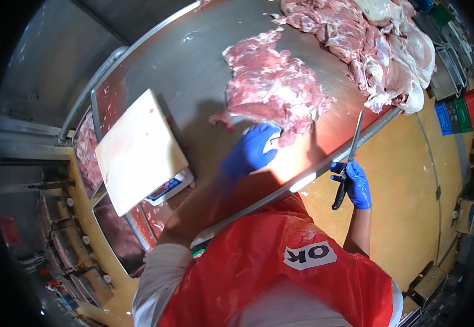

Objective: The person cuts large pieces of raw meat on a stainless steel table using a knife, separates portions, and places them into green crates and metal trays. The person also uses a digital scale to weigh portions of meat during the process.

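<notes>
My left hand point(252, 147), in a blue glove, has its fingers curled over a pale lower edge of the spread slab of raw pink meat point(270, 82) on the steel table. My right hand point(351, 184), also blue-gloved, grips a long knife point(355, 143) by its black handle beside the table's rim, blade pointing up toward a large pile of meat pieces point(368, 54) at the upper right. The slab lies between that pile and a scale point(163, 188) topped with a white board point(139, 150).
The steel table point(188, 65) has a raised rim along my body. Metal trays with meat point(90, 152) and dark red contents point(117, 234) sit at the left. Coloured crates point(458, 111) stand on the yellow floor at right. Metal carts point(73, 250) stand at lower left.
</notes>
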The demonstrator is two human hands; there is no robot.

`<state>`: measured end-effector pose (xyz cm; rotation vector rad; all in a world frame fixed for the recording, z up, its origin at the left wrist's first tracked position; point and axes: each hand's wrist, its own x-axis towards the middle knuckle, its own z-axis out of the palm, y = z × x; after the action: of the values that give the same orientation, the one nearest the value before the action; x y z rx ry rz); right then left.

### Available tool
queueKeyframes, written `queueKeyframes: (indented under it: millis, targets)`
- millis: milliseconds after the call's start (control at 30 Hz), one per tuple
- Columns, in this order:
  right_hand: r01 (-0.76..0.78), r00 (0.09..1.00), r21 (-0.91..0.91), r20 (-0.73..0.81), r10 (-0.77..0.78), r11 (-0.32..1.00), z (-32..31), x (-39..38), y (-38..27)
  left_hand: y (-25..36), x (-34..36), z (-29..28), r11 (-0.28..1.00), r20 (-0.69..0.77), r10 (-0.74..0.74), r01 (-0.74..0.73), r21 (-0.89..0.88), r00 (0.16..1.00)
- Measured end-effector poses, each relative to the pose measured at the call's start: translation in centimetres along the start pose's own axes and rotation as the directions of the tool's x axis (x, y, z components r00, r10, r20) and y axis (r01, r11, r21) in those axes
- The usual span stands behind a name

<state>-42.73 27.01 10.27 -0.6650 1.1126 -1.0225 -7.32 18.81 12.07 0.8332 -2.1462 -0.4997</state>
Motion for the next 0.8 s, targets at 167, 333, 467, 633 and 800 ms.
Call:
queueKeyframes:
  millis: [167,333,467,633,800]
  targets:
    - [0.004,0.996,0.022,-0.091,-0.002,1.000,-8.1,2.7,-1.5,-7.5,13.2,9.0,0.823,0.129,-0.487,0.405,0.398,0.864]
    - [0.030,0.989,-0.020,-0.143,-0.033,0.999,-11.2,3.5,-3.8,-11.4,21.6,11.3,0.577,0.184,-0.786,0.593,0.561,0.590]
    - [0.013,0.979,-0.004,-0.203,-0.014,1.000,-11.8,3.2,-4.5,-11.5,22.2,13.4,0.515,0.239,-0.813,0.466,0.719,0.531]
    - [-0.035,0.984,0.045,-0.173,0.043,0.998,-10.8,3.8,-3.3,-10.7,18.0,12.8,0.673,0.256,-0.649,0.383,0.633,0.716]
    - [-0.048,0.998,-0.091,-0.039,0.045,0.995,-6.9,7.1,-4.4,-7.6,12.0,9.9,0.855,0.431,-0.328,0.071,0.513,0.840]
